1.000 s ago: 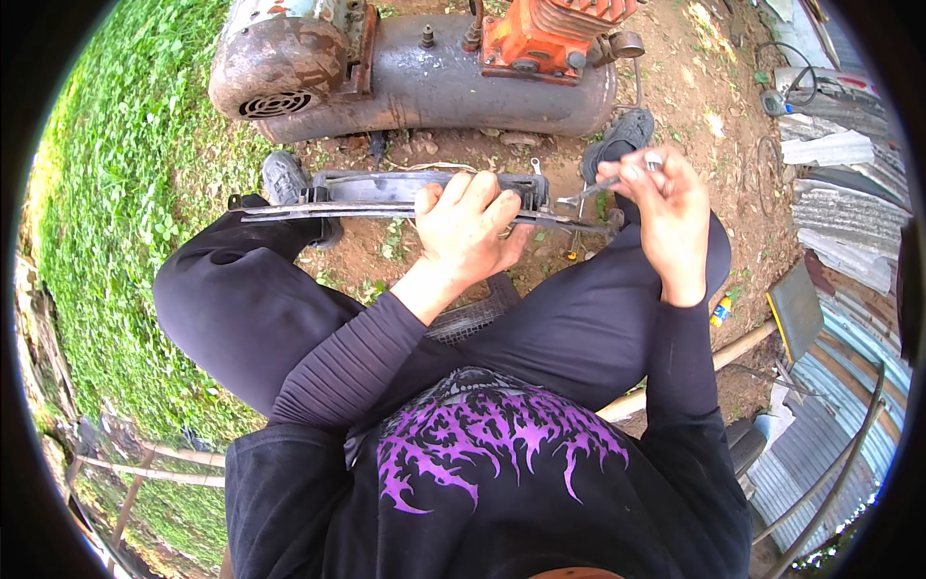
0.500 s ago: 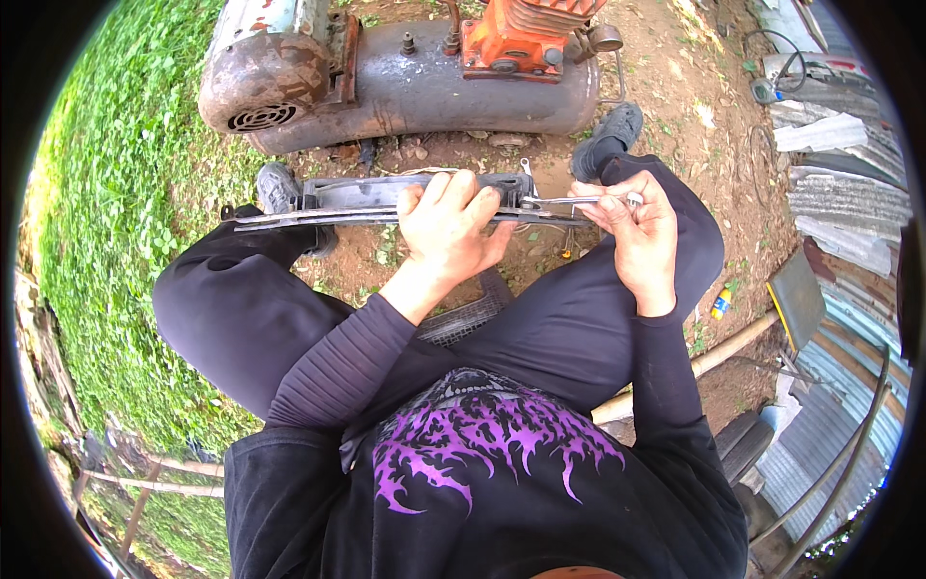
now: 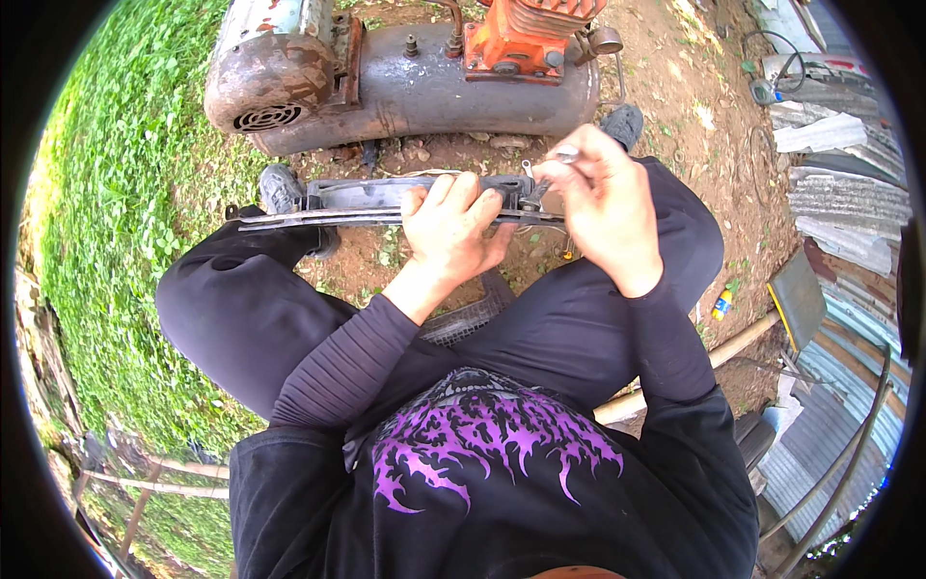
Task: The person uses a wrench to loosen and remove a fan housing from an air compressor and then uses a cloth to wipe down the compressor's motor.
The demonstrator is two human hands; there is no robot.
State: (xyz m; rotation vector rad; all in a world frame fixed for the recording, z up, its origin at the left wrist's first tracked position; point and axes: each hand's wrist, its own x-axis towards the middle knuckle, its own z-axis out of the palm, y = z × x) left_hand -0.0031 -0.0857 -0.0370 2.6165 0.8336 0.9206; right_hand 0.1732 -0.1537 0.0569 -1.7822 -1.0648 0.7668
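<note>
A long grey metal bar-shaped part (image 3: pixel 357 201) lies across my knees, running left to right. My left hand (image 3: pixel 451 234) grips it near its middle, fingers curled over the top edge. My right hand (image 3: pixel 600 205) is closed around a small silver wrench (image 3: pixel 546 172), whose lower end sits on the right end of the part. My black trousers and black sleeves fill the lower picture, and both shoes rest on the dirt.
A rusty grey air compressor tank (image 3: pixel 424 89) with an orange pump (image 3: pixel 529 37) lies on the dirt just ahead. Grass (image 3: pixel 116 193) covers the left. Corrugated metal sheets (image 3: pixel 849 183) and a wooden handle (image 3: pixel 743 340) lie at the right.
My right hand came down and left from a raised position, bringing the wrench onto the right end of the part. My left hand kept its grip on the part.
</note>
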